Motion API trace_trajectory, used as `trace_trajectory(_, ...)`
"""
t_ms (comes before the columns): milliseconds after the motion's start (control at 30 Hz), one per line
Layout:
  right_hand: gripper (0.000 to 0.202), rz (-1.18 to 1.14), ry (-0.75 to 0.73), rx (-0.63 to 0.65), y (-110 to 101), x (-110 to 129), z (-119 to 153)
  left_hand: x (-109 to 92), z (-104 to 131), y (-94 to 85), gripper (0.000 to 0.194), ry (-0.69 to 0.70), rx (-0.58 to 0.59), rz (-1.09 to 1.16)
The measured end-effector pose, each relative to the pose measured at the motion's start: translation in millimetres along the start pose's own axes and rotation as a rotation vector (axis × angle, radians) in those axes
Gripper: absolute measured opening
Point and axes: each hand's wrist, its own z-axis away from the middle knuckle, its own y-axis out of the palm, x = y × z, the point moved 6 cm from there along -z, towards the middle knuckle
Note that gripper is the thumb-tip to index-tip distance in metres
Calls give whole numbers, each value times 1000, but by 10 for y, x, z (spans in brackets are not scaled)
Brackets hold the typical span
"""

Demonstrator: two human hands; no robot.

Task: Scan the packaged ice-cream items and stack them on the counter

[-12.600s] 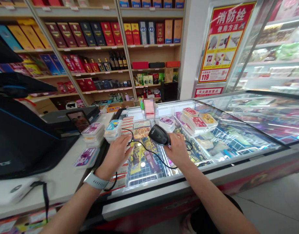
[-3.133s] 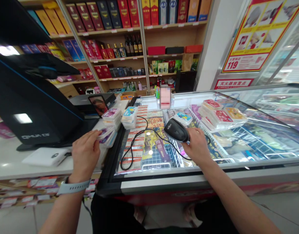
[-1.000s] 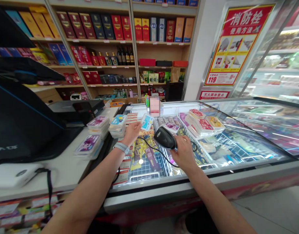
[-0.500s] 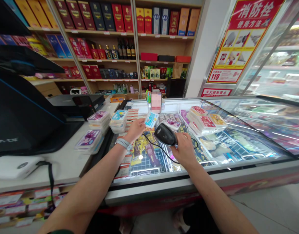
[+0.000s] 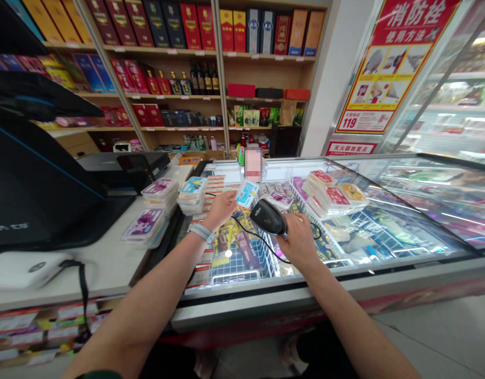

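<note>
My left hand (image 5: 222, 207) pinches a flat plastic pack with a light-blue label (image 5: 247, 193) by its left edge, above the freezer's glass top. Closed round the handle of a black barcode scanner (image 5: 267, 217) is my right hand (image 5: 301, 239). The scanner's head points toward the blue pack, a small gap apart. Its black cable (image 5: 250, 231) runs under and between my hands. A stack of similar packs with a blue one on top (image 5: 194, 185) stands left of my left hand. Farther right, red and yellow labelled packs (image 5: 337, 196) are piled on the glass.
The chest freezer (image 5: 305, 288) spans the front, with wire baskets of packaged goods under its glass. Purple-labelled packs (image 5: 145, 223) sit on the left counter (image 5: 108, 268), near a black checkout machine (image 5: 40, 179) and a white device (image 5: 25, 268). Shelves of boxes (image 5: 159, 50) stand behind.
The blue-labelled pack in my left hand has shifted very slightly. My right hand and the scanner stay nearly where they were.
</note>
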Motion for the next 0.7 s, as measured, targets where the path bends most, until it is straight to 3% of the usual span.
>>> trace_trajectory(267, 27, -12, 1, -18, 2, -5, 9, -19, 3, -13, 40, 17, -20, -34)
trace_trajectory(433, 27, -16, -8, -31, -18, -6, 12, -174, -12, -70, 41, 16, -70, -91)
trace_trajectory(567, 29, -15, -23, -43, -32, -10, 19, -456, 63, -350, 40, 7, -178, -185)
trace_trajectory(700, 30, -22, -23, -48, -48, -13, 30, -869, 465, -893, 36, 40, -436, -504)
